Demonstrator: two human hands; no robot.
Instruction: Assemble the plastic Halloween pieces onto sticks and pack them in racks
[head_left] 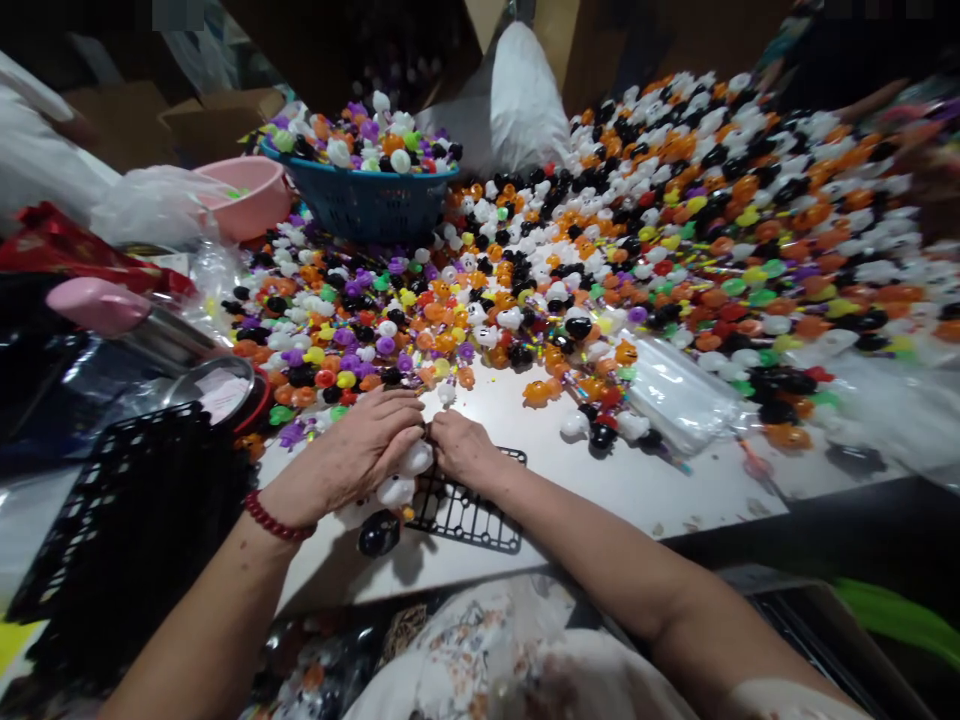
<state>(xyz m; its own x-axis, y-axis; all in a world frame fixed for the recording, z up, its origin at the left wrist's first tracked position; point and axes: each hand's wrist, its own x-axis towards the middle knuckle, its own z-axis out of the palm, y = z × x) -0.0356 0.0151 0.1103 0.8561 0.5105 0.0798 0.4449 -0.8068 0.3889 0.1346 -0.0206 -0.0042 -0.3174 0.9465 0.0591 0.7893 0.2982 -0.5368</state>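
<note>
My left hand (352, 450), with a red bead bracelet on the wrist, is curled over white figures (396, 489) and presses them against a black plastic grid (472, 512). Just below those figures a round black piece (379, 534) sticks out past the grid's left edge. Close beside it, my right hand (461, 448) has its fingers bent together at the grid's upper left part; what lies between the fingertips is hidden. The grid lies on the white table (675, 500) near its front edge.
Small colourful figures (525, 280) are heaped across the table's back. Behind stands a blue basket (360, 200) beside a pink basin (251, 200). Black grids (142, 520) are stacked at left, near a pink-handled tool (105, 305). Clear bags (679, 390) and red scissors (756, 462) lie right.
</note>
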